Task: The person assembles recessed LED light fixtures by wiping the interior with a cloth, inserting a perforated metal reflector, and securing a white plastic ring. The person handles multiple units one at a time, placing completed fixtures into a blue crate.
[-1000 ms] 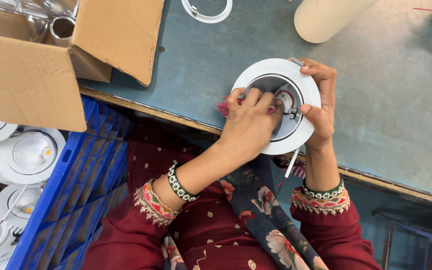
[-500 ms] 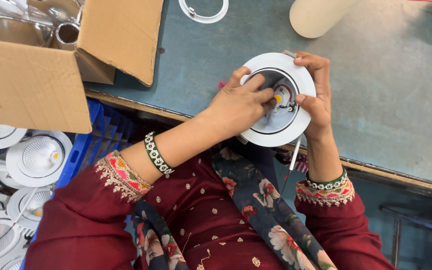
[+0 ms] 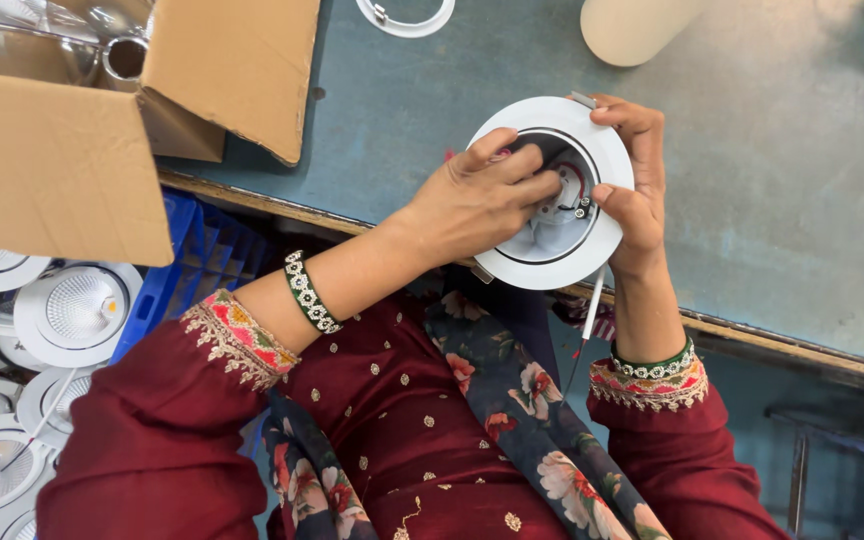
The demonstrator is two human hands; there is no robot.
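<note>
The left hand (image 3: 477, 200) lies across the white round downlight housing (image 3: 607, 245) from the left, its fingers stretched together and pressed down into the open centre, where the fingertips (image 3: 542, 185) touch the small metal parts inside. The right hand (image 3: 637, 165) grips the same housing from the right: its fingers curl over the top and right of the white rim, and the thumb presses inward on the rim's inner edge, so the ring is pinched between thumb and fingers. The housing sits between the two hands, tilted a little toward the person, at the near edge of the desk (image 3: 772, 170) and partly overhanging it. A thin white wire (image 3: 592, 305) hangs from the lower right of the housing, down past the desk edge toward the lap. A bit of pink shows just beside the left hand's knuckles, too hidden to tell what it is.

Both wrists wear beaded bangles, and the sleeves are dark red with embroidered cuffs; a flowered scarf lies over the lap.

Farther out on the grey-blue desk, a white ring (image 3: 407, 18) lies near the top edge of the view, well apart from the hands, and a cream cylinder (image 3: 632, 30) stands at the upper right. To the left, an open cardboard box (image 3: 62, 160) with shiny metal reflectors (image 3: 52, 45) inside rests at the desk edge. Below it stands a blue plastic crate (image 3: 177, 280), and left of that lie more white round downlights (image 3: 72, 310) stacked close together.
</note>
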